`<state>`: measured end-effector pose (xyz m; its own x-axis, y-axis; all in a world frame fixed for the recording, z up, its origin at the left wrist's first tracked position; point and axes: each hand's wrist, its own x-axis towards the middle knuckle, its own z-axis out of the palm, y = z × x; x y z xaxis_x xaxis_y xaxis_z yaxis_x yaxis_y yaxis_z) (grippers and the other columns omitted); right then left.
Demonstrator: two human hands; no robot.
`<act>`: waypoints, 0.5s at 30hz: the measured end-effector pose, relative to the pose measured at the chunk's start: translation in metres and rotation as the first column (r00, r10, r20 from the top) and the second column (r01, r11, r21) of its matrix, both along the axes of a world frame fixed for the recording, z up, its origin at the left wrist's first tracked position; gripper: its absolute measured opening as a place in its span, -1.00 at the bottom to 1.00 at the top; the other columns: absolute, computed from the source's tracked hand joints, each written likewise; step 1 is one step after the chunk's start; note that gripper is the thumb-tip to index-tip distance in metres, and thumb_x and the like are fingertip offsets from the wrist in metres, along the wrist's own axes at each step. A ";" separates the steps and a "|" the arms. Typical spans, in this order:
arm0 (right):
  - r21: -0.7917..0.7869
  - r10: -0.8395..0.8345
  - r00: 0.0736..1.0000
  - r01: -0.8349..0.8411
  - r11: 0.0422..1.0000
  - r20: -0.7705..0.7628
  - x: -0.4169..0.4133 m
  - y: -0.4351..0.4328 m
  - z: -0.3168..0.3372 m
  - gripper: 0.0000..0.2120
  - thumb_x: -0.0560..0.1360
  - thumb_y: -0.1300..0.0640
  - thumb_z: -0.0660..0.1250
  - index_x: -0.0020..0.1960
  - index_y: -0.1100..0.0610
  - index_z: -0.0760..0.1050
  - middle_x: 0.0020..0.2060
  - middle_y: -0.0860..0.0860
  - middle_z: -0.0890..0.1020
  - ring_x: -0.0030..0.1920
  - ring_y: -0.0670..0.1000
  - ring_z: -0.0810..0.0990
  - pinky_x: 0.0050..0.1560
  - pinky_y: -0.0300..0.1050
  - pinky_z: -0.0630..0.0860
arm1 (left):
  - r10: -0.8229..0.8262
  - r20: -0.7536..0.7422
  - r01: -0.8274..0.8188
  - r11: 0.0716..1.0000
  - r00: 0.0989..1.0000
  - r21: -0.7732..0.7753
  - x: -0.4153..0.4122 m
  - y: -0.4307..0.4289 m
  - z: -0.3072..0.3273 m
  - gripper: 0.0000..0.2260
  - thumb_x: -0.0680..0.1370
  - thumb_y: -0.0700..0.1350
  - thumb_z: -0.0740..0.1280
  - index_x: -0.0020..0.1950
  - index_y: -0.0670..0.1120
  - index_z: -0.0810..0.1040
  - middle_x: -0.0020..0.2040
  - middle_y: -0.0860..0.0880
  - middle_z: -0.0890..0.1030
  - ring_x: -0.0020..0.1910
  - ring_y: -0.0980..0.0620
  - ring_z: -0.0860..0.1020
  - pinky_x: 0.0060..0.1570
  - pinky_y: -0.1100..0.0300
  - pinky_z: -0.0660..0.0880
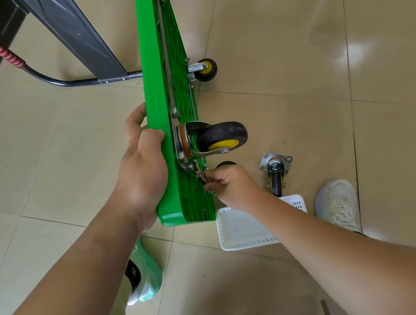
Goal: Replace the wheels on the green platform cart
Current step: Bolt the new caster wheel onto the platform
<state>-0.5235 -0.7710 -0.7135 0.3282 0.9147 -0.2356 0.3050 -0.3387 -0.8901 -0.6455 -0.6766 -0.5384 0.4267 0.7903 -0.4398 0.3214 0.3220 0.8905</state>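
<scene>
Head view: the green cart (153, 59) stands on its long edge on the tiled floor (295, 68), its ribbed underside facing right and its black handle (42, 78) reaching off to the left, with a red wrap further up the tube. The left hand (142, 165) grips the near end of the deck, fingers curled over the upper edge and thumb lying on the smooth face. The right hand (231, 183) is at the near corner of the underside, where its fingertips pinch a small metal part (204, 178) (a bolt or a slim tool, too small to tell) against the ribs. Just above that hand a large caster (221, 137), black tyre with a yellow hub, is fixed to the deck by its metal bracket. A smaller caster (206, 69) sits further along, and another shows at the top edge of the picture. A loose caster (275, 172) lies on the floor just right of the right hand, its mounting plate turned up. A white basket (244, 228) rests on the floor under the right forearm, beside the cart's near end. A green shoe (142, 272) is below the cart and a pale shoe (338, 204) is right of the basket.
</scene>
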 end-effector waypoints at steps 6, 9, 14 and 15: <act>0.007 0.004 1.000 -0.004 1.000 0.008 0.001 -0.001 -0.009 -0.71 0.52 0.31 0.46 0.21 0.14 0.68 -0.31 -0.32 0.50 -0.24 -0.39 0.47 -0.12 -0.54 0.31 | 0.008 0.006 -0.008 1.000 1.000 -0.014 0.001 -0.002 0.003 -0.64 0.52 0.04 0.09 0.22 0.43 0.41 0.12 -0.29 0.61 -0.16 -0.20 0.60 -0.08 -0.39 0.62; 0.017 -0.010 1.000 0.010 1.000 0.003 0.000 0.000 -0.009 -0.72 0.52 0.30 0.46 0.21 0.15 0.68 -0.25 -0.25 0.58 -0.18 -0.31 0.51 -0.06 -0.43 0.37 | 0.009 -0.005 -0.009 1.000 1.000 -0.016 0.001 -0.002 0.003 -0.64 0.52 0.05 0.09 0.22 0.44 0.41 0.12 -0.30 0.60 -0.14 -0.25 0.60 -0.08 -0.41 0.61; 0.048 -0.011 1.000 0.011 0.999 0.003 0.000 0.008 -0.007 -0.72 0.52 0.30 0.46 0.21 0.14 0.68 -0.03 0.07 0.73 -0.01 0.07 0.66 0.05 -0.11 0.57 | 0.034 -0.003 -0.034 0.999 0.999 0.005 0.002 -0.001 0.000 -0.65 0.53 0.04 0.10 0.18 0.45 0.44 0.11 -0.25 0.64 0.03 -0.42 0.62 -0.06 -0.43 0.60; 0.054 -0.012 1.000 0.011 0.998 0.009 0.001 0.008 -0.008 -0.72 0.52 0.30 0.46 0.21 0.15 0.68 -0.04 0.09 0.73 -0.02 0.07 0.66 0.05 -0.12 0.57 | 0.033 0.003 -0.033 0.999 0.999 0.002 0.001 0.000 0.000 -0.65 0.53 0.04 0.10 0.19 0.45 0.44 0.11 -0.25 0.64 -0.01 -0.40 0.63 -0.07 -0.43 0.60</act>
<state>-0.5229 -0.7625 -0.7213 0.3406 0.9223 -0.1826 0.3094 -0.2933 -0.9046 -0.6442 -0.6771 -0.5387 0.4017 0.8049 -0.4368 0.3082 0.3303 0.8921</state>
